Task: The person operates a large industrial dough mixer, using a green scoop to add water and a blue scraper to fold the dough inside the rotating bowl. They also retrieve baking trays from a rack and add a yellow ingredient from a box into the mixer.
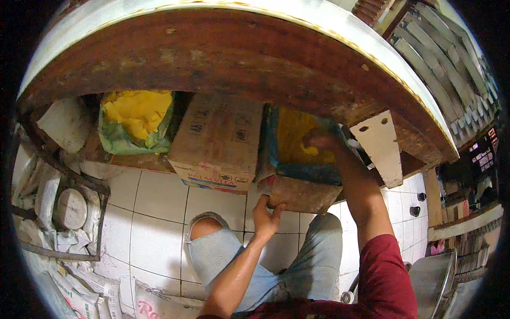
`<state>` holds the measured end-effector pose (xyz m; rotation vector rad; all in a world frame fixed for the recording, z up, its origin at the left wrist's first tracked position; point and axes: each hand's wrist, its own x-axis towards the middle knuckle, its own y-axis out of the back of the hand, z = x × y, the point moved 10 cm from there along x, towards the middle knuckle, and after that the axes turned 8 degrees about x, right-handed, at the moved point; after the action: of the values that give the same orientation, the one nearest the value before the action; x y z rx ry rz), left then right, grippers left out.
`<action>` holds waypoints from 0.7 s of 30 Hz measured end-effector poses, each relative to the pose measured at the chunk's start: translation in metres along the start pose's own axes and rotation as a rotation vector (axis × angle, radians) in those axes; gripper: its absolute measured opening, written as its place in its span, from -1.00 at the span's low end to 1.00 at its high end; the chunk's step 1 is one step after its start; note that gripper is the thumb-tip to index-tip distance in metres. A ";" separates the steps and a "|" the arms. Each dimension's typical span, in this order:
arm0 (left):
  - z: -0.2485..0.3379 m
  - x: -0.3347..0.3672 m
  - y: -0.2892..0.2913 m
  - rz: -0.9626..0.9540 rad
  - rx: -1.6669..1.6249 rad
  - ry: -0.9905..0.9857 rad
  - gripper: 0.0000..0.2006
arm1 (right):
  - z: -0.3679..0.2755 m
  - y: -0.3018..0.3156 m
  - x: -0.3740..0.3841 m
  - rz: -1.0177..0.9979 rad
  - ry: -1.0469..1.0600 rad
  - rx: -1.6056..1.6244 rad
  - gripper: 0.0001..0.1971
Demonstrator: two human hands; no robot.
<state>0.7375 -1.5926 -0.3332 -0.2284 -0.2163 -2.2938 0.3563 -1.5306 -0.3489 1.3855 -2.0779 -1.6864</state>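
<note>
A cardboard box (305, 195) with a blue plastic liner (273, 159) sits under the table's edge, tilted toward me. Inside it lies a soft yellow mass (292, 125) that looks like margarine. My left hand (268, 218) grips the box's near left bottom corner, thumb and fingers closed on the cardboard. My right hand (323, 141) reaches down into the box, its fingers curled round a lump of the yellow mass (310, 151); the table's shadow dims part of this hand.
A closed carton (218, 138) stands to the left, then a green-lined container (114, 141) heaped with yellow mass (139, 111). The wooden table edge (212, 58) overhangs them, with a pale bracket (380, 149) at right. Sacks (90, 290) and a metal frame (98, 228) stand at lower left.
</note>
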 end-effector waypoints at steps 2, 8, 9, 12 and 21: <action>-0.010 0.002 -0.012 -0.062 -0.010 0.072 -0.70 | 0.001 0.018 0.000 -0.036 0.053 0.822 -0.58; -0.021 0.008 0.004 -0.070 0.182 0.028 -0.69 | -0.093 0.036 -0.052 0.306 0.018 0.617 -0.57; -0.024 0.008 -0.001 -0.075 0.126 0.072 -0.69 | -0.084 0.034 -0.051 0.268 -0.078 0.536 -0.50; -0.024 0.009 -0.008 -0.084 0.027 0.151 -0.68 | -0.070 0.021 -0.048 0.176 -0.183 0.537 -0.39; -0.029 0.018 -0.013 -0.034 0.130 0.014 -0.59 | -0.060 0.002 -0.026 0.154 -0.084 0.957 -0.40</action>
<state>0.7135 -1.6038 -0.3585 -0.1424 -0.3631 -2.3038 0.4060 -1.5547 -0.3146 1.2504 -3.1190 -0.6610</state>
